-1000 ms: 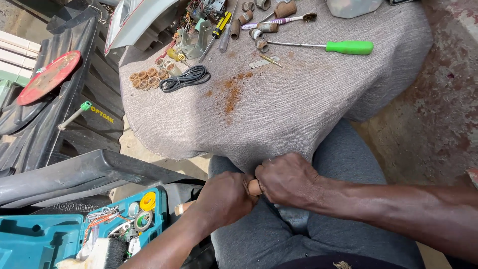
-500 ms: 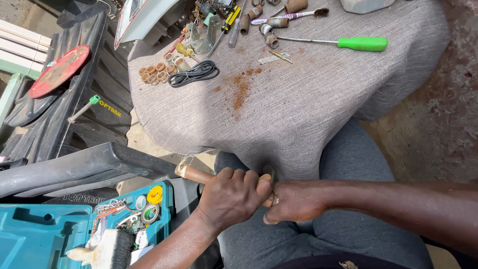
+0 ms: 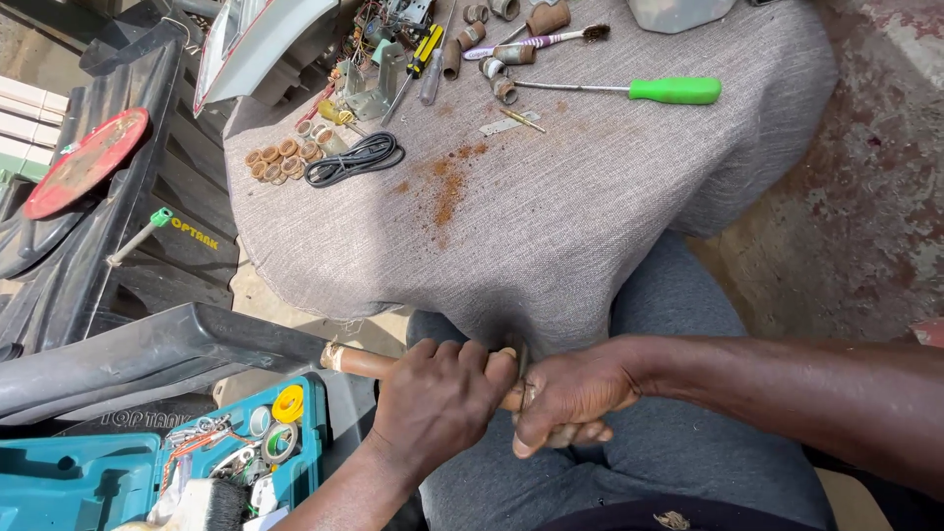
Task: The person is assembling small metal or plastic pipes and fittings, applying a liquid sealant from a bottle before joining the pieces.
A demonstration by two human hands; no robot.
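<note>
Brown rusty pipe (image 3: 356, 361) (both hands clasping)

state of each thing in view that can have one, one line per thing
left hand: closed around the brown rod
right hand: closed on the rod's other end
brown rod: held level over the lap
green-handled screwdriver: lying flat on the cloth
black cable: coiled
teal toolbox: open
grey cloth: rust-stained

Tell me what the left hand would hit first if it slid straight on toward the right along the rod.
Almost at once the right hand: the left hand grips the brown rod right beside it, nearly touching.
</note>
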